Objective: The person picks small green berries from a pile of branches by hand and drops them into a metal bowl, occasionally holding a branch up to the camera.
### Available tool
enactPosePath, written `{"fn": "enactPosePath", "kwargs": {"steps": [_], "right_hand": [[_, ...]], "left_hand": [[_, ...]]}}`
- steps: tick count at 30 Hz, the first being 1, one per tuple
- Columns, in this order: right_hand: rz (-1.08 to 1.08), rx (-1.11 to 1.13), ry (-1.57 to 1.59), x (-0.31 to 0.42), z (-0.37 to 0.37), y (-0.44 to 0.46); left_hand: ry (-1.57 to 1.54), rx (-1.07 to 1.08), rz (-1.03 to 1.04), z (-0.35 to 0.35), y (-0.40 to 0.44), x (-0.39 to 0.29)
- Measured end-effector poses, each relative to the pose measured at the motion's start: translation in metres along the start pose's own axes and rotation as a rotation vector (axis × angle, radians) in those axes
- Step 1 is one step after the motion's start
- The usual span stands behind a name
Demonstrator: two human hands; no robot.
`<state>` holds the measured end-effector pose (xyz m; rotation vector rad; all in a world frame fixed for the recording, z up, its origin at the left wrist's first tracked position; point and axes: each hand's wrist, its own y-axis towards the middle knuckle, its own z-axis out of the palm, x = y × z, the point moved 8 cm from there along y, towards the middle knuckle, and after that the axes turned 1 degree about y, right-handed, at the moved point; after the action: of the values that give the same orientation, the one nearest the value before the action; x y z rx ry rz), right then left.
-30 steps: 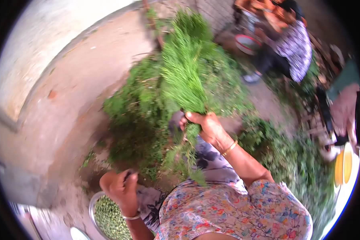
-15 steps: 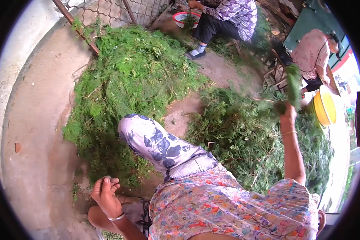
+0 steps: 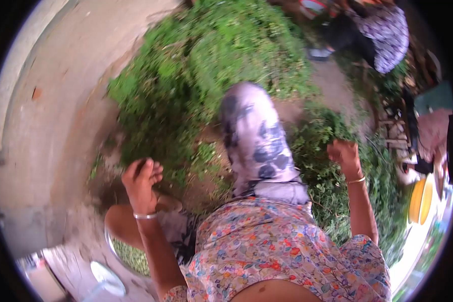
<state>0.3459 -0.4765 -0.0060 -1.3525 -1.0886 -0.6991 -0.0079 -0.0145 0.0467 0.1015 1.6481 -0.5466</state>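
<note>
My left hand (image 3: 142,185), with a silver bangle at the wrist, is raised beside the left pile of cut green sprigs (image 3: 186,80). Its fingers are curled in toward the thumb; anything small between them is hidden. My right hand (image 3: 345,156), wearing a thin gold-coloured bangle, hovers over the darker pile of sprigs (image 3: 332,221) on the right. Its fingers are loosely closed and slightly blurred, and no sprig shows in them. Between the two piles rises my knee in patterned trousers (image 3: 259,136). Below my left forearm lies a round container of small green pieces (image 3: 131,255).
One person in a purple patterned top (image 3: 387,38) sits at the upper right near a red-rimmed basin (image 3: 313,7). Another person in a pink top (image 3: 435,133) is at the right edge, above a yellow tub (image 3: 421,201). Concrete floor (image 3: 70,116) runs along the left.
My right hand has come down and inward, and the sprig it held is gone from it. My left hand is higher in view. The head view has turned, shifting the surroundings.
</note>
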Motion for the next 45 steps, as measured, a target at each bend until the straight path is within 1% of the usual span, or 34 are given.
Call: {"fn": "enactPosePath", "kwargs": {"steps": [1,3,4,5,6,7,10,13,14,16,18,19,21,23,25,26,27,28,29,30,31,33,34,35,36,37,38,39,40,41,42,43,44,45], "right_hand": [[-0.079,0.048,-0.013,0.024,0.036,0.007],[-0.245,0.188,-0.151,0.075,0.107,0.017],[-0.334,0.266,-0.132,0.102,0.141,0.012],[-0.421,0.342,-0.109,0.128,0.175,0.003],[-0.456,0.389,-0.112,0.147,0.207,-0.004],[-0.493,0.431,-0.113,0.163,0.236,-0.011],[-0.527,0.563,-0.157,0.185,0.319,-0.025],[-0.523,0.759,-0.190,0.185,0.392,-0.042],[-0.510,0.765,-0.195,0.183,0.409,-0.042],[-0.465,0.902,-0.377,0.168,0.444,-0.045],[-0.456,0.926,-0.432,0.162,0.460,-0.044],[-0.458,0.952,-0.480,0.156,0.465,-0.042],[-0.422,0.966,-0.461,0.146,0.470,-0.032],[-0.286,0.866,-0.532,0.139,0.461,-0.023],[-0.264,0.890,-0.458,0.141,0.457,-0.027],[-0.342,0.893,-0.320,0.149,0.456,-0.034],[-0.421,0.892,-0.179,0.157,0.455,-0.036],[-0.533,0.879,-0.184,0.158,0.454,-0.034],[-0.530,0.876,-0.183,0.159,0.455,-0.031],[-0.421,0.888,-0.162,0.154,0.456,-0.028],[-0.314,0.899,-0.140,0.151,0.458,-0.027],[-0.290,0.908,-0.135,0.152,0.458,-0.034],[-0.263,0.919,-0.133,0.152,0.458,-0.037],[-0.265,0.914,-0.138,0.155,0.458,-0.036],[-0.172,0.951,-0.098,0.153,0.460,-0.036],[-0.078,0.986,-0.055,0.150,0.462,-0.037],[-0.313,0.887,-0.470,0.138,0.460,-0.028],[-0.314,0.889,-0.464,0.137,0.461,-0.027],[-0.365,0.901,-0.474,0.139,0.462,-0.029],[-0.418,0.912,-0.484,0.143,0.464,-0.031],[-0.424,0.916,-0.473,0.147,0.465,-0.033],[-0.326,0.939,-0.483,0.146,0.466,-0.034],[-0.228,0.965,-0.495,0.142,0.467,-0.037],[-0.232,0.974,-0.491,0.139,0.468,-0.039]], "left_hand": [[0.005,-0.051,-0.016,-0.010,0.006,0.002],[0.025,0.035,-0.012,-0.011,0.019,0.005],[0.026,0.001,-0.029,-0.014,0.025,0.008],[0.021,0.041,-0.045,-0.009,0.032,0.012],[0.016,0.082,-0.061,-0.004,0.039,0.016],[0.016,0.058,-0.076,-0.004,0.048,0.023],[0.033,0.061,-0.159,0.005,0.085,0.067],[0.015,0.070,-0.211,0.013,0.113,0.132],[0.063,0.080,-0.255,0.016,0.120,0.158],[0.110,0.096,-0.312,0.023,0.128,0.206],[0.237,0.079,-0.382,0.028,0.128,0.255],[0.237,0.088,-0.392,0.032,0.131,0.286],[0.534,0.188,-0.116,0.049,0.141,0.317],[0.539,0.206,-0.096,0.070,0.141,0.315],[0.719,0.174,0.233,0.089,0.142,0.290],[0.688,0.152,0.052,0.085,0.144,0.296],[0.693,0.161,0.043,0.089,0.140,0.290],[1.020,0.199,-0.045,0.095,0.131,0.284],[1.346,0.234,-0.133,0.096,0.123,0.284],[1.426,0.326,-0.090,0.102,0.113,0.293],[1.428,0.328,-0.087,0.102,0.107,0.307],[1.495,0.222,0.004,0.104,0.107,0.334],[1.514,0.278,-0.138,0.101,0.110,0.353],[1.509,0.283,-0.134,0.098,0.116,0.383],[1.408,0.246,-0.158,0.087,0.122,0.424],[1.308,0.209,-0.181,0.082,0.127,0.422],[1.359,0.218,-0.087,0.082,0.127,0.398],[1.364,0.214,-0.086,0.069,0.132,0.407],[0.928,0.119,0.017,0.049,0.142,0.414],[0.488,0.027,0.118,0.042,0.148,0.371],[0.480,0.100,-0.088,0.037,0.144,0.354],[0.487,0.093,-0.084,0.033,0.144,0.338],[0.705,0.119,0.017,0.031,0.144,0.322],[0.921,0.146,0.119,0.032,0.142,0.312]]}}
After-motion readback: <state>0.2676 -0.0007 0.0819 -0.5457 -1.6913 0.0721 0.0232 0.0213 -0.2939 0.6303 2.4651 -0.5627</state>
